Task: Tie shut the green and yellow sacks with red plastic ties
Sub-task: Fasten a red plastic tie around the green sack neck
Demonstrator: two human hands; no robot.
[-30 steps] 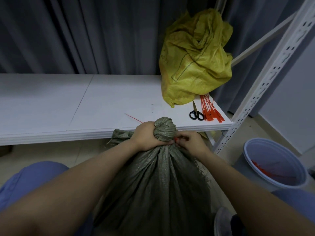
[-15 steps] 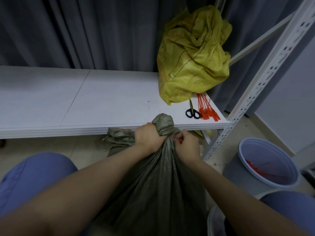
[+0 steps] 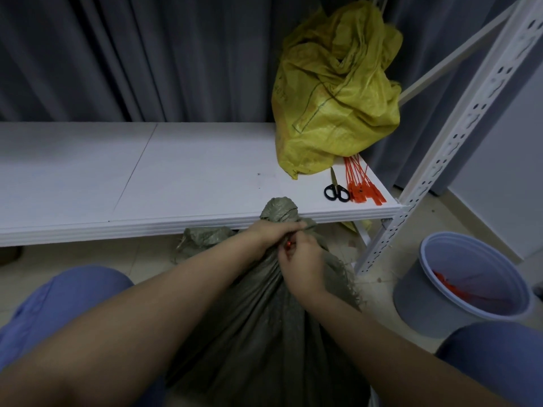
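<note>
The white shelf (image 3: 176, 177) runs across in front of me, and I place everything by it. Below its front edge, between my knees, stands the green sack (image 3: 258, 333), its gathered neck bunched into a knob that rises just against the shelf's edge. At the shelf's far right end sits the yellow sack (image 3: 332, 95), crumpled and slumped open, leaning toward the curtain behind. Right of the shelf, down on the floor beside the rack's upright, is a grey bucket (image 3: 435, 306) with red scraps inside. My left hand (image 3: 273, 233) is clenched around the green sack's neck just under the knob, below the shelf's edge. My right hand (image 3: 302, 265) sits just beneath it, fingers pinched on a red tie (image 3: 288, 245), of which only a small bit shows. On the shelf's right front corner lie a bundle of spare red ties (image 3: 361, 186) and, just left of them, 1 pair of black-handled scissors (image 3: 336, 189).
</note>
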